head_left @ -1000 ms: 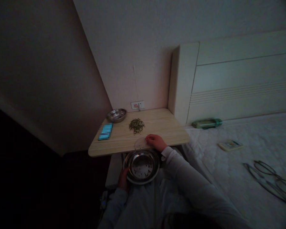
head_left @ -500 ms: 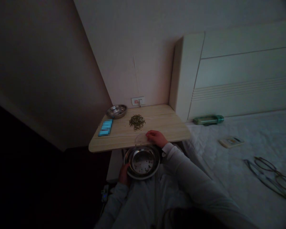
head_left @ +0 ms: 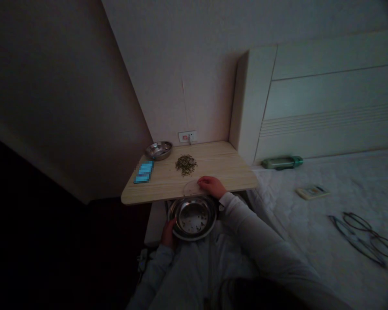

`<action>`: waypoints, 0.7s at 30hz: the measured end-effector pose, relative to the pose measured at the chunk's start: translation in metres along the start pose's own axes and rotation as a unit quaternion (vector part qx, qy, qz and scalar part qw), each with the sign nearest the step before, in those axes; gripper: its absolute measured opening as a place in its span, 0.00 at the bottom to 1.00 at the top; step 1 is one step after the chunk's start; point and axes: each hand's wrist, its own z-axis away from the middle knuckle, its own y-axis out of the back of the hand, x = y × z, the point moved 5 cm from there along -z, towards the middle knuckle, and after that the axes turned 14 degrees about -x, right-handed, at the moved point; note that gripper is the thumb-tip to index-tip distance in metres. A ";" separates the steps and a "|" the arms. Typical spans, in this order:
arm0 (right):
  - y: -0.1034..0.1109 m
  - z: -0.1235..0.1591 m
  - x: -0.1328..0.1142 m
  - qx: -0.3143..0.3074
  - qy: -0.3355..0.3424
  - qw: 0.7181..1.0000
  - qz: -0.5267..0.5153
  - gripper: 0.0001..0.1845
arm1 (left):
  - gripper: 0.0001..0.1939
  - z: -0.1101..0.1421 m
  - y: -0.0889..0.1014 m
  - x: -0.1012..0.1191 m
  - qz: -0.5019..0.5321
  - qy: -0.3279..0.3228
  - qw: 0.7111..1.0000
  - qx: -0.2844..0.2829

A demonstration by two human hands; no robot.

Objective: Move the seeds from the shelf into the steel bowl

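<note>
A wide metal bowl (head_left: 210,230) sits at my lap below the table's front edge, with small dark bits scattered over its bottom. My left hand (head_left: 168,234) is closed on its left rim. My right hand (head_left: 212,187) rests at the table edge above the bowl, its fingers pinching a thin clear round disc (head_left: 190,187) that looks like a plastic lid. A few bits lie by the disc's near edge. Beyond it, a loose pile of small greenish-brown grains or seeds (head_left: 185,165) is spread on the wooden tabletop (head_left: 220,159).
At the table's back left stands a smaller metal bowl (head_left: 159,150), with a lit phone (head_left: 144,172) before it. A wall socket (head_left: 187,137) holds a plug. On the bed at right lie a green-capped bottle (head_left: 282,162), a pale handheld device (head_left: 312,192) and eyeglasses (head_left: 358,221).
</note>
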 end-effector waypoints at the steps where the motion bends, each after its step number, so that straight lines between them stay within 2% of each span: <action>1: 0.000 0.000 -0.001 0.001 0.000 1.000 0.002 0.11 | 0.03 0.001 0.000 0.002 -0.013 -0.006 1.000 0.000; 7: 0.000 0.002 -0.003 0.000 -0.001 1.000 -0.002 0.11 | 0.02 0.008 -0.001 0.010 -0.017 -0.012 1.000 -0.008; 13: 0.000 0.002 -0.002 0.003 0.003 1.000 0.000 0.10 | 0.02 0.000 0.001 0.005 0.003 -0.020 1.000 -0.014; 16: 0.000 0.001 -0.001 0.002 0.000 1.000 -0.002 0.10 | 0.02 -0.003 0.002 0.000 0.007 -0.004 1.000 -0.003; 21: 0.000 0.000 0.003 0.000 0.002 1.000 -0.011 0.11 | 0.04 0.001 -0.005 0.002 0.046 0.032 0.998 0.002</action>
